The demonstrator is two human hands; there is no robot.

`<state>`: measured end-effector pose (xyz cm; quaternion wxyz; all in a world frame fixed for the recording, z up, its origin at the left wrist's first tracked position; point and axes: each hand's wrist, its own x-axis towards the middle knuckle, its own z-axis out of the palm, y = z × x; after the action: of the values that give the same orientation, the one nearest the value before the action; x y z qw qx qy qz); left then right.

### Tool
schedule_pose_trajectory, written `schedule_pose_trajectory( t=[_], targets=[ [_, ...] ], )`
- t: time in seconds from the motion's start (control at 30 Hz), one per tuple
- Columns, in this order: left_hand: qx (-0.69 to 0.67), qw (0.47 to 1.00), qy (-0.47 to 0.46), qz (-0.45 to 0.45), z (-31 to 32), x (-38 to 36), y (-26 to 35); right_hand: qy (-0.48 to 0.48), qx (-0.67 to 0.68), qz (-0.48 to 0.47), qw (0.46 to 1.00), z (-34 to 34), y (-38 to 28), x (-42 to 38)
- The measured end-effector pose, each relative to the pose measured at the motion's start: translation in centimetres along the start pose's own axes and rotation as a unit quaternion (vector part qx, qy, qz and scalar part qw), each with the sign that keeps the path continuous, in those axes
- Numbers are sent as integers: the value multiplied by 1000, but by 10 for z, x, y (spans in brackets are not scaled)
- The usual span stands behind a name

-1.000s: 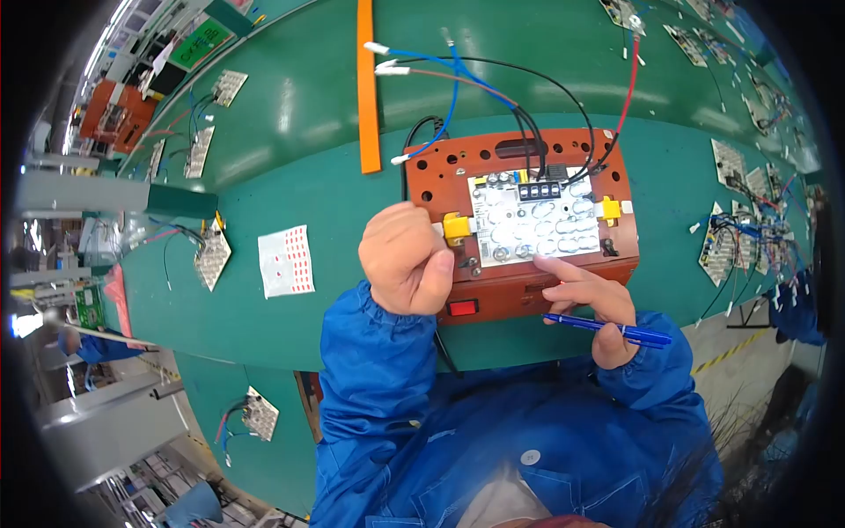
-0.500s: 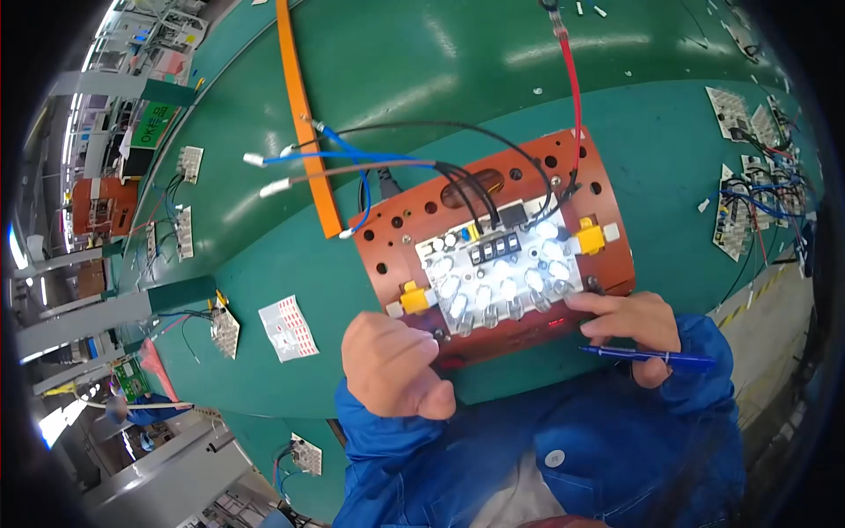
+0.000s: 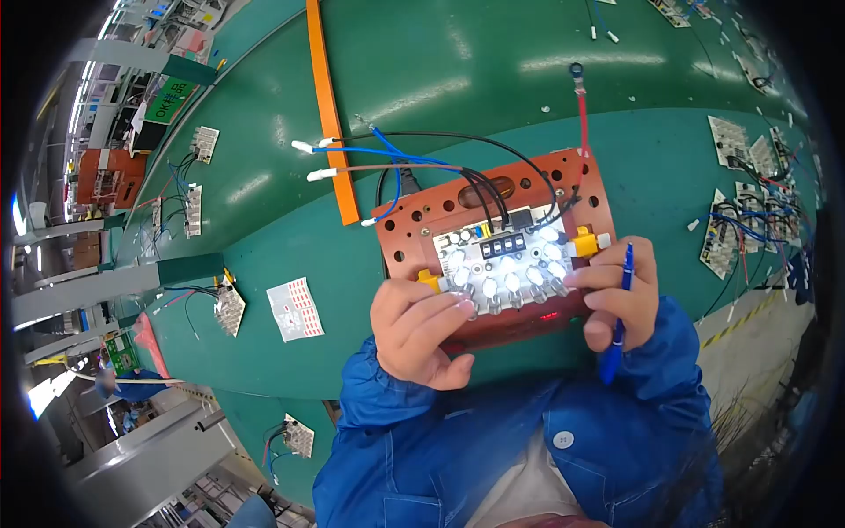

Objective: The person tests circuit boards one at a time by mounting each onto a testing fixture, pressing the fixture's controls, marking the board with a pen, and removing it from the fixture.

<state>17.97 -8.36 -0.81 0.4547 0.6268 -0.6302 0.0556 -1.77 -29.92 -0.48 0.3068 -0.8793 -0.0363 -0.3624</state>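
A lit circuit board (image 3: 506, 268) with bright LEDs lies on top of a reddish-brown fixture (image 3: 422, 216) with round holes. Yellow clamps (image 3: 584, 242) stand at its ends. My left hand (image 3: 415, 333) is at the board's lower left corner, fingertips touching there, thumb apart from the fingers. My right hand (image 3: 629, 290) reaches the board's lower right corner with its fingertips. A blue pen (image 3: 623, 308) is held across its fingers, pointing up. Black, blue and brown wires (image 3: 422, 160) with white connectors run from the board to the upper left; a red lead (image 3: 583, 123) rises behind.
An orange strip (image 3: 330, 114) lies on the green table mat (image 3: 264, 224). A sheet of red-marked labels (image 3: 296, 309) sits at left. More wired boards (image 3: 744, 220) are piled at right, others (image 3: 194, 211) at left. Grey posts (image 3: 114, 286) border the left side.
The fixture appears slightly lower and to the right. My left fingertips have come onto the board's corner. My right hand has risen, and the pen has turned from level to nearly upright.
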Motion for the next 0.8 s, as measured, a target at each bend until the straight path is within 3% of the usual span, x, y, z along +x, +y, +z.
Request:
schedule_pose_trajectory(
  t=[0.23,0.3,0.4,0.8],
  targets=[
    [38,998,11,42,0,3,3,10,-37,3,999,10,-1,-12],
    [38,999,0,34,-3,4,6,57,-6,14,998,14,-1,-11],
    [35,997,-66,8,-9,10,9,53,-12,-9,998,16,-3,-7],
    [8,999,5,37,-6,5,4,-66,-88,-21,994,20,-21,9]
  ],
)
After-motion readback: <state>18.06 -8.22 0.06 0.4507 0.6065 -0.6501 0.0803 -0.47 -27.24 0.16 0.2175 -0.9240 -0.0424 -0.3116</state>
